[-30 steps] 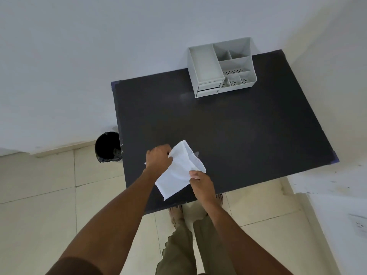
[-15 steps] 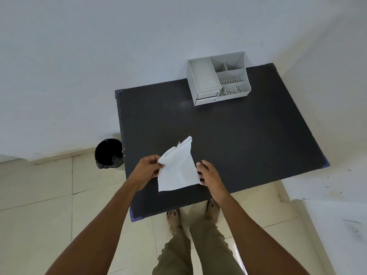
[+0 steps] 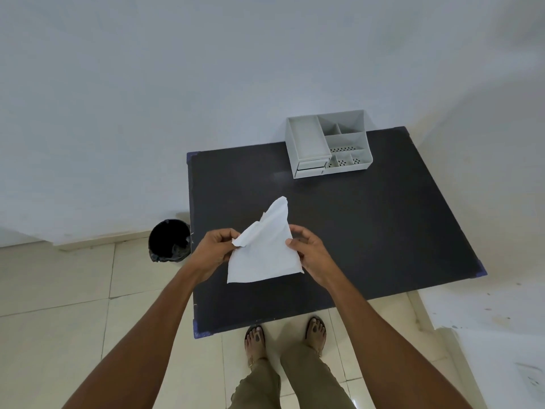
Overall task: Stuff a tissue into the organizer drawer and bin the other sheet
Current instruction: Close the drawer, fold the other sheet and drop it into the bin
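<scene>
A white tissue [image 3: 265,249] hangs above the near part of the dark table [image 3: 368,225], held by both hands. My left hand [image 3: 216,250] pinches its left edge, where a second layer peels away at the corner. My right hand [image 3: 309,252] grips its right edge. The grey organizer [image 3: 327,143] stands at the table's far edge against the wall, with open compartments on the right and two small shut drawers [image 3: 311,168] at its front left. A black bin [image 3: 168,240] lined with a dark bag stands on the floor beside the table's left edge.
A pale wall rises behind the table. Tiled floor lies to the left and near me, with my feet [image 3: 283,335] at the table's front edge. A white ledge [image 3: 486,314] runs along the right.
The hands have spread slightly apart with the tissue, and its left corner now shows a layer peeling. The view has tilted so the table and organizer sit lower in frame.
</scene>
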